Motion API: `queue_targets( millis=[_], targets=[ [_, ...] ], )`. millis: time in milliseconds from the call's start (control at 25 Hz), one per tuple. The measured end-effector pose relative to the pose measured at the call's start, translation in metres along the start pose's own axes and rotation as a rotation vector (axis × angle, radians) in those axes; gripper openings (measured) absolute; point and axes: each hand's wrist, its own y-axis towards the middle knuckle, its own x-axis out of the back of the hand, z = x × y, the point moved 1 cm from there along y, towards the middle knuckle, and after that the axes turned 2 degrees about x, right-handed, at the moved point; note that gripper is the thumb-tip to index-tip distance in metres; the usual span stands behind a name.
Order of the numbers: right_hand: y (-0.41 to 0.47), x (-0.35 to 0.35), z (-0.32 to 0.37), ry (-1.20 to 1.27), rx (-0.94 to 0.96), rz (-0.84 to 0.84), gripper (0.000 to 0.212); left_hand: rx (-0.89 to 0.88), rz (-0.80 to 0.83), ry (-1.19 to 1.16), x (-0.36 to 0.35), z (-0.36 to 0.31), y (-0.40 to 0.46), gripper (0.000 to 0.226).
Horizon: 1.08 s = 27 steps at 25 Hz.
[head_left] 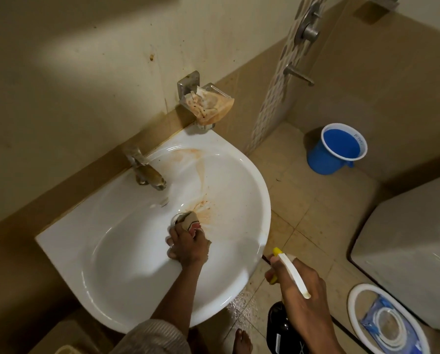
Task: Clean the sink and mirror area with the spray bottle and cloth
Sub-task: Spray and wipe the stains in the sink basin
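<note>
We look down at a white sink [126, 277] fixed to the wall, with a ledge behind it. On the back of the sink we see a dull metal tap [147, 172], and orange-brown stains run from near the tap down to the drain. Our left hand [188, 245] is deep in the bowl, right at the drain, and its fingers [174, 235] are curled tight round a bunched cloth [191, 222] that pokes out on top of the drain hole. Up on the wall, above the far corner of the sink, a metal soap dish [206, 103] holds something crumpled and stained orange. Next, past the sink's rim, our right hand [300, 284] grips the neck of the spray bottle [282, 325]. The bottle is dark, with a white top and a yellow tip that points toward the sink. It hangs over the tiled floor [303, 205], which is wet just beside the sink. Farther right, a blue mug [339, 152] stands on the floor in the corner, and a round white lid [382, 320] lies near the bottom edge.
</note>
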Motion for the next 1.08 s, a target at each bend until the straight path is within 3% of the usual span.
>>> queue_targets(
  millis=[120, 160, 360, 560, 680, 840, 920, 1000, 1080],
  targets=[
    [0.006, 0.002, 0.003, 0.005, 0.011, -0.026, 0.035, -0.075, 0.256, -0.198, -0.017, -0.021, -0.036, 0.046],
    [0.007, 0.003, 0.002, 0.018, 0.023, -0.041, 0.035, -0.109, 0.283, -0.176, -0.022, -0.031, -0.044, 0.047],
    [0.008, 0.012, 0.012, 0.085, 0.054, -0.138, 0.035, 0.048, 0.454, -0.394, -0.028, -0.041, -0.064, 0.050],
    [0.004, 0.013, 0.026, 0.104, 0.069, -0.198, 0.025, -0.069, 0.581, -0.522, -0.016, -0.057, -0.087, 0.049],
    [0.002, 0.012, 0.030, 0.131, 0.070, -0.222, 0.032, -0.160, 0.623, -0.463, -0.008, -0.057, -0.097, 0.047],
    [0.004, 0.014, 0.031, 0.154, 0.050, -0.258, 0.028, -0.401, 0.818, -0.105, 0.011, -0.069, -0.122, 0.039],
    [0.006, 0.022, 0.031, 0.181, 0.048, -0.255, 0.028, -0.458, 0.824, -0.133, 0.027, -0.065, -0.121, 0.031],
    [0.009, 0.030, 0.028, 0.188, 0.080, -0.240, 0.028, -0.342, 0.758, -0.321, 0.051, -0.057, -0.109, 0.021],
    [0.013, 0.030, 0.027, 0.179, 0.092, -0.195, 0.032, -0.164, 0.488, -0.526, 0.072, -0.049, -0.094, 0.018]
  ],
)
